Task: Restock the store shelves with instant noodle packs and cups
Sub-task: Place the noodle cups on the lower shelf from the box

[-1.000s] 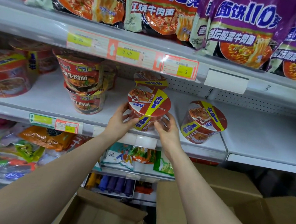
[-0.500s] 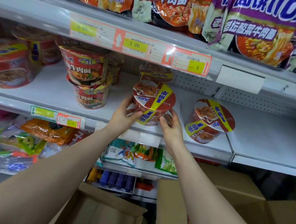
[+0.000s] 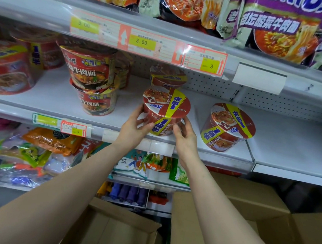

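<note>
A red noodle cup [image 3: 165, 110] with a yellow band across its lid sits at the front of the white middle shelf [image 3: 54, 96]. My left hand [image 3: 134, 126] grips its left side, thumb in front on the cup wall. On the cup's right side, my right hand [image 3: 185, 136] curls round it with its fingers. A like cup [image 3: 167, 77] stands behind it, and another [image 3: 227, 126] stands to the right, tilted. Left of them are two stacked red beef-noodle cups [image 3: 93, 80].
More red cups [image 3: 10, 69] fill the shelf's left end. Noodle packs [image 3: 275, 29] line the upper shelf, and bagged goods [image 3: 47, 143] lie on the shelf below. Open cardboard boxes [image 3: 245, 202] stand on the floor under my arms. The shelf's right part is bare white.
Both hands have stayed on the cup's sides and eased it slightly further onto the shelf. The camera has moved a little closer and left.
</note>
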